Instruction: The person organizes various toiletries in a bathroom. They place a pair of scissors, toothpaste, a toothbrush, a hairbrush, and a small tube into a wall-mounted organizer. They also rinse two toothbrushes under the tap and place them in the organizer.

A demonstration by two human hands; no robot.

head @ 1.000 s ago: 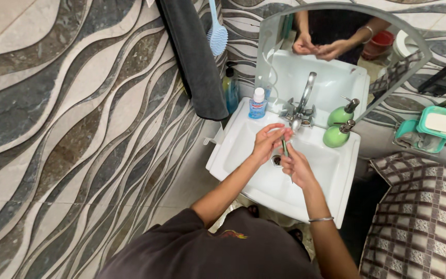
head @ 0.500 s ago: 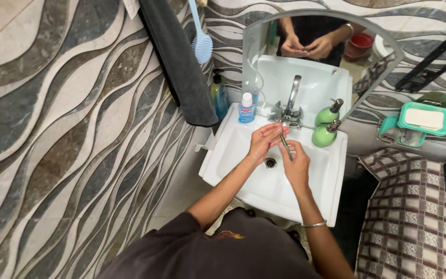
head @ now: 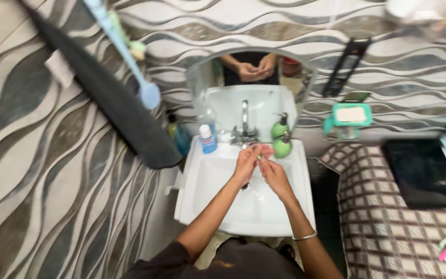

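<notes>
Left hand (head: 247, 163) and right hand (head: 273, 173) close together over the white sink (head: 202, 206), fingers curled and touching at the tips. Something small and green (head: 258, 155) pinched between the two hands, too tiny and blurry to name. Both hands just below the silver tap (head: 244, 124), right above the drain. Thin bangle (head: 304, 236) on the right wrist.

On the sink's back edge, left of the hands, a little blue bottle with a white cap (head: 207, 139). On the right, just beside the hands, a round green soap pump (head: 281, 145). Behind the tap, a round mirror (head: 207, 77) showing the hands again. On the wavy wall to the left, a dark towel (head: 114, 103) and a light blue brush (head: 148, 93). Further right, a teal soap dish (head: 351, 114) and a checked cloth (head: 383, 227).
</notes>
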